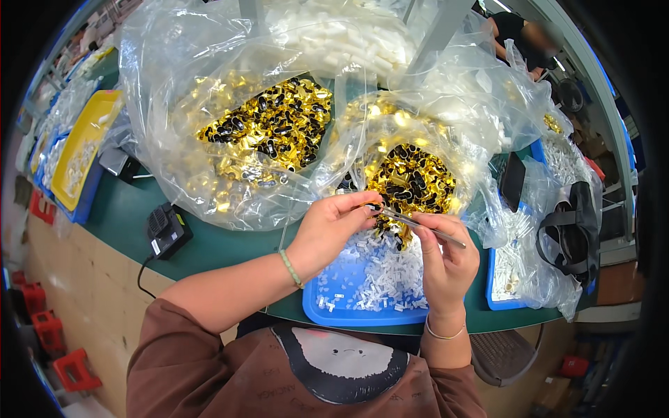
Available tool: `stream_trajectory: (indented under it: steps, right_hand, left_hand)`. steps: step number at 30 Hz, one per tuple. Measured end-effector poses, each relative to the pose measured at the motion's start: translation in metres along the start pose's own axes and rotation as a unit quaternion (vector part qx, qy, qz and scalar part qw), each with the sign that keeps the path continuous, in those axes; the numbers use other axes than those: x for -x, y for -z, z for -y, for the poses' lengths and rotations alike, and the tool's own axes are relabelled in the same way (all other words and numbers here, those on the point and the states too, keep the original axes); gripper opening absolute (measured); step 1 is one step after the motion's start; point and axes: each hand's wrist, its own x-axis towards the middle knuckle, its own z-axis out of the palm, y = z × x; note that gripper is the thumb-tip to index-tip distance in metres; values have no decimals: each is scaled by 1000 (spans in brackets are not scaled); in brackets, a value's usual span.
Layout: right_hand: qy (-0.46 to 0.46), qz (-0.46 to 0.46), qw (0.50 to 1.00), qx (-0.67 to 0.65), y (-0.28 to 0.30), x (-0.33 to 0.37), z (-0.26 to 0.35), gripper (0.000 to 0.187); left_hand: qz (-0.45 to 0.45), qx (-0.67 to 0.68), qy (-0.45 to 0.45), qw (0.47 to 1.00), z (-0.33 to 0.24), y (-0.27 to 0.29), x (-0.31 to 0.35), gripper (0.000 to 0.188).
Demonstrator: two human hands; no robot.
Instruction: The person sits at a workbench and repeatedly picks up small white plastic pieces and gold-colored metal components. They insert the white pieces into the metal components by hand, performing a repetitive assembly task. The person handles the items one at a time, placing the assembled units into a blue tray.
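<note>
My left hand [333,224] pinches a small part [375,206] between thumb and fingertips. That part looks dark and gold, but it is mostly hidden by the fingers. In my right hand [448,261] is a pair of metal tweezers [403,219], its tips reaching to the part in my left fingers. Beneath both hands lies a blue tray [366,319] with many small white plastic pieces [391,275]. Just beyond it, an open clear bag spills gold-and-black parts [412,182] toward the tray.
A larger clear bag of gold-and-black parts [289,118] lies at the far left, with a bag of white pieces [348,42] behind. A black device [167,231], yellow tray [82,167], phone [512,181] and black bag [573,233] surround the workspace. Another person [523,38] is far right.
</note>
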Motion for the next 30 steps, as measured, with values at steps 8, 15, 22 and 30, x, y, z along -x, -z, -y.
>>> stream_trajectory:
  steps: [8, 15, 22, 30]
  right_hand:
    - [65, 19, 995, 73, 0, -3, 5, 16]
    - [81, 14, 993, 80, 1, -4, 4, 16]
    - [71, 3, 995, 69, 0, -3, 4, 16]
    - [78, 21, 994, 73, 0, -3, 2, 17]
  left_hand:
    - [1, 0, 2, 1000, -2, 0, 0, 32]
    - [7, -8, 7, 1000, -2, 0, 0, 32]
    - [9, -9, 9, 1000, -1, 1, 1, 32]
    - [15, -17, 10, 1000, -1, 2, 0, 32]
